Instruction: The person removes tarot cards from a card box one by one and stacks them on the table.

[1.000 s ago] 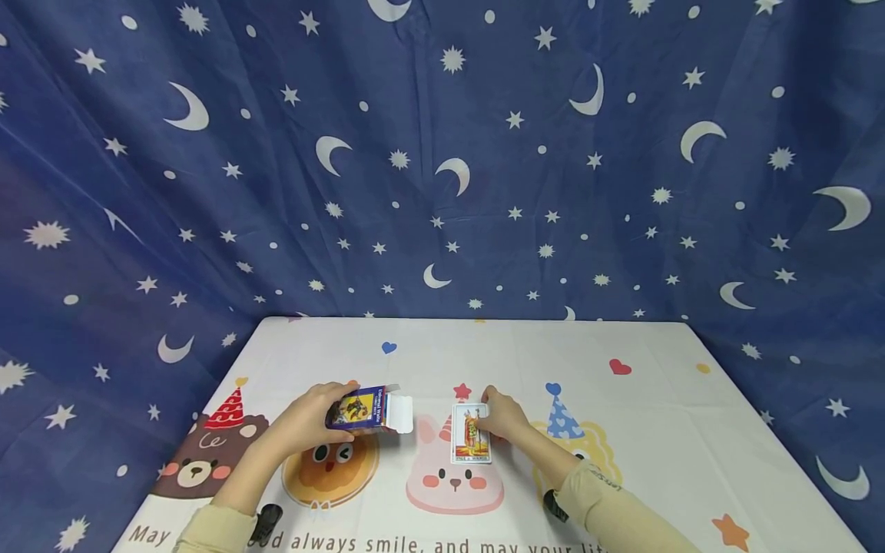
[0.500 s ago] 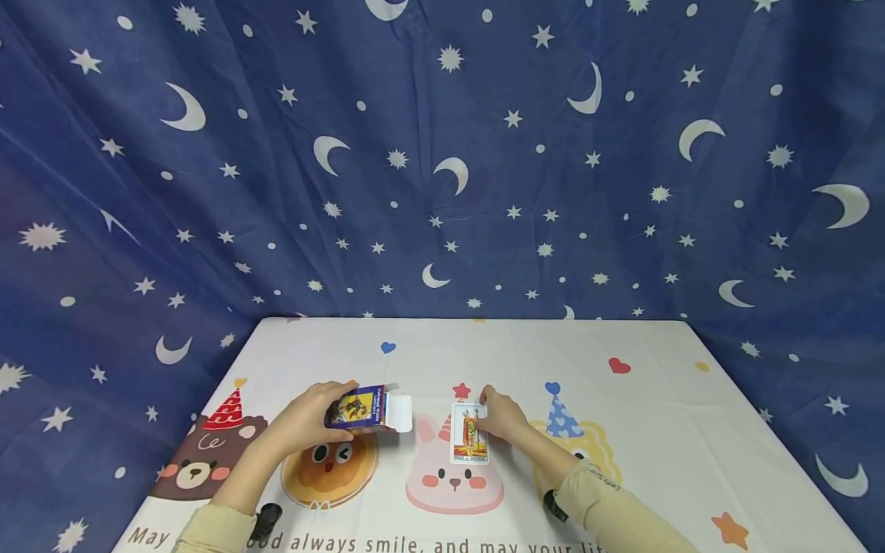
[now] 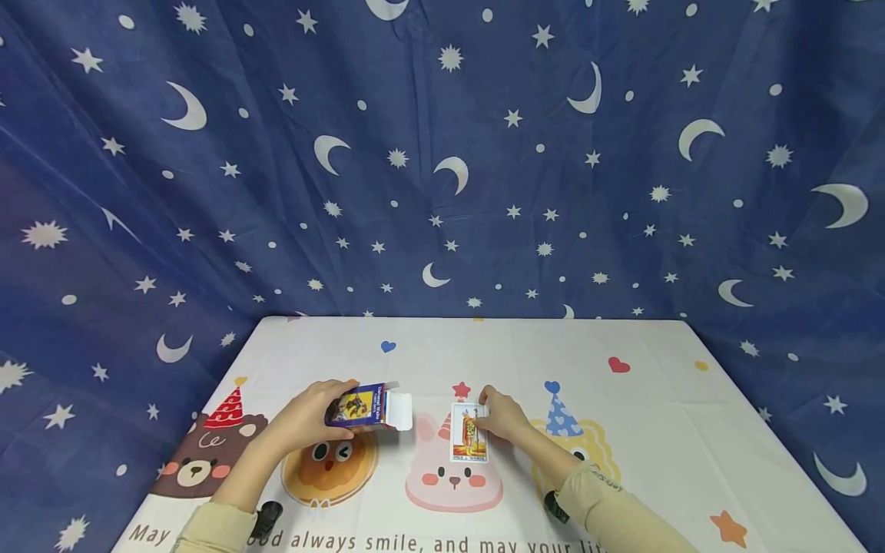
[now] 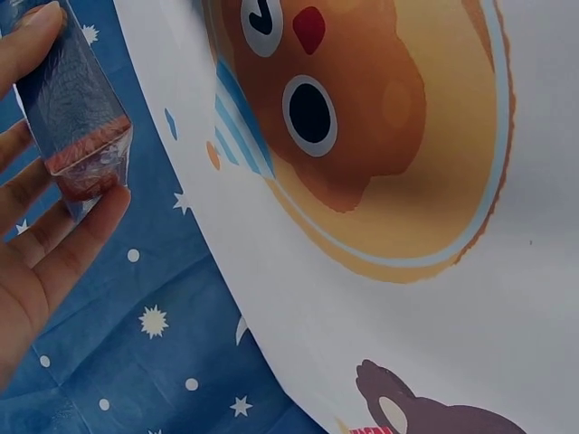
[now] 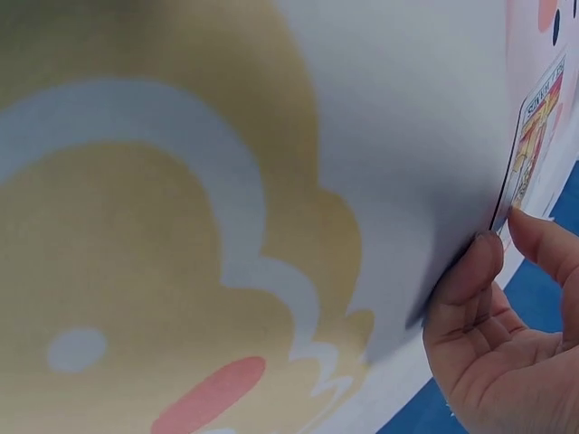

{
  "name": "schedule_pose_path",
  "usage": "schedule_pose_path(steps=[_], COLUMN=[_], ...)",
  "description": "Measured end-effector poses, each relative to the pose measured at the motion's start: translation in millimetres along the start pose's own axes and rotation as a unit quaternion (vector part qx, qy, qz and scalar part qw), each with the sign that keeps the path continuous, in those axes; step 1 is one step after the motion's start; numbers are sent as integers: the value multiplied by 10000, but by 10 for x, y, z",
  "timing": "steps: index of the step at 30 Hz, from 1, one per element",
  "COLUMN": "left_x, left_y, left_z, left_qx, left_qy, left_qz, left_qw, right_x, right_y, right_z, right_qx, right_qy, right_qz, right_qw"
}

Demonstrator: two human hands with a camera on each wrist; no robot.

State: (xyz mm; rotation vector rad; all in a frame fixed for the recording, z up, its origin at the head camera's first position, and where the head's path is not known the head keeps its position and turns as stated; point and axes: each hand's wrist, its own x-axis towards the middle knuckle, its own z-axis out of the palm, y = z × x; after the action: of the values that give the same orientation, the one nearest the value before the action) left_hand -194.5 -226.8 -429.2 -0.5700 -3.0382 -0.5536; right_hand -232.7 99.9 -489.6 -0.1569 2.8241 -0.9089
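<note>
A blue tarot card box (image 3: pixel 357 407) is gripped by my left hand (image 3: pixel 307 418), thumb on the near side and fingers on the far side. Its white end flap (image 3: pixel 399 411) stands out toward the right. The left wrist view shows clear plastic film on the box's other end (image 4: pixel 90 158). To the right, my right hand (image 3: pixel 503 417) pinches the right edge of a picture card (image 3: pixel 469 447), its face up. In the right wrist view, thumb and forefinger meet at the edge of the card (image 5: pixel 534 136). Whether other cards lie under it, I cannot tell.
A white tablecloth (image 3: pixel 643 430) with cartoon animals and lettering covers the table. Behind and beside the table hangs a blue curtain (image 3: pixel 387 207) with stars and moons. Black straps show at the left wrist (image 3: pixel 266 521) and the right wrist (image 3: pixel 555 506).
</note>
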Motion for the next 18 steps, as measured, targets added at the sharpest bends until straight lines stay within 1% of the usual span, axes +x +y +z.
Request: schedule_pose_path(steps=[6,11,15,18], left_x=[-1,-6,-18,-28], left_y=[5,19,35,35], left_z=[13,25,37,34], left_qx=[-8,-15,-58,-69], left_qy=[-23,-52,-77,-66], left_qz=[-14,-24,-34,-7], left_qw=[10000,10000,9999,10000], right_x=[0,-7,-10,-1], right_y=[41,93,105,102], right_z=[-3,-39,-77,-73], right_qx=[353,798,1126,1342], right_qy=[77,-63,-232,-244], right_qz=[-58,-19,188,383], right_qw=[9993,9968,9932,9899])
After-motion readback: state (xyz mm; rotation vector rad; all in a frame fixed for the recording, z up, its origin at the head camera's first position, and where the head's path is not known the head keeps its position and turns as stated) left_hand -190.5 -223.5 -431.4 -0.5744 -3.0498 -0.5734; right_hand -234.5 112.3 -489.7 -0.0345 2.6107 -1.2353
